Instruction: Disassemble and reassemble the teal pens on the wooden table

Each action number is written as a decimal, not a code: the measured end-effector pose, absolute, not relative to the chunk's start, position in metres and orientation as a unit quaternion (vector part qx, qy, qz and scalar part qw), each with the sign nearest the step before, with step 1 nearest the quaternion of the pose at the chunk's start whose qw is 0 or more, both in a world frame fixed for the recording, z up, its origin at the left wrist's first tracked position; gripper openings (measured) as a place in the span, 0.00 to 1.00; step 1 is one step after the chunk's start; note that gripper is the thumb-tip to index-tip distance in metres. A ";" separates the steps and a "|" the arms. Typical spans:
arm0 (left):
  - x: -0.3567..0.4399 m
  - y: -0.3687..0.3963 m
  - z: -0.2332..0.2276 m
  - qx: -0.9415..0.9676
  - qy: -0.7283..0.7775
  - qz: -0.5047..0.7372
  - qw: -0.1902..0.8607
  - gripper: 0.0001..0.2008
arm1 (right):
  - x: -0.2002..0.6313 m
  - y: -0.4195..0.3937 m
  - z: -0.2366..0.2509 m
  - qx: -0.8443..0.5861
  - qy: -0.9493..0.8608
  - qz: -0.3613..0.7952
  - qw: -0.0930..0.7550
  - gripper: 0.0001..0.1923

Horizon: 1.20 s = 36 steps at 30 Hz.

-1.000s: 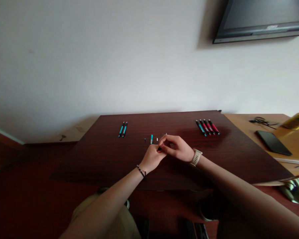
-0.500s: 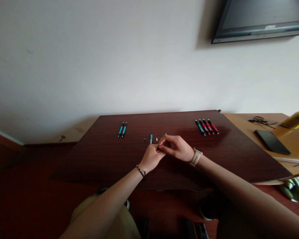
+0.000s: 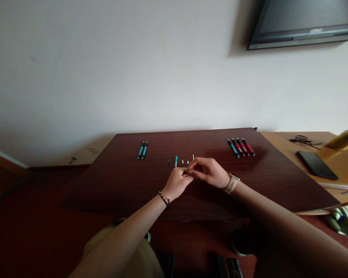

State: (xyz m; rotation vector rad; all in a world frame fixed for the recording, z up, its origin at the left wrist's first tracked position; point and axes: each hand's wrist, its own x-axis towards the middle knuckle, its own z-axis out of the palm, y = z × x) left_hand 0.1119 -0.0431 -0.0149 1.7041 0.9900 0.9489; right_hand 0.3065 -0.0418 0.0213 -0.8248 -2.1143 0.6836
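Drawing slightly back, the right hand, fingertips nearly together, contents undeterminable, exposes the black pen part gripped in the curled left hand. A small white piece, newly uncovered beyond, suggests the pen remains disassembled.

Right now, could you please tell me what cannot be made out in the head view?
All in the head view:
Small black piece: mostly hidden by the left hand and right hand.
Slim blue tube beyond the left hand: any print is too small to read.
Black flat-screen television: cut off by the top and right edges.
Yellow object: blurred, cut off by the right edge.
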 end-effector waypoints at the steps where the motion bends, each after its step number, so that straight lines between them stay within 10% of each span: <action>1: 0.112 -0.043 -0.015 0.692 0.405 0.384 0.459 0.16 | 0.307 -0.042 0.021 -0.321 -0.827 0.263 0.378 0.09; 36: 0.112 -0.043 -0.018 0.691 0.401 0.391 0.457 0.19 | 0.304 -0.043 0.026 -0.313 -0.836 0.248 0.375 0.10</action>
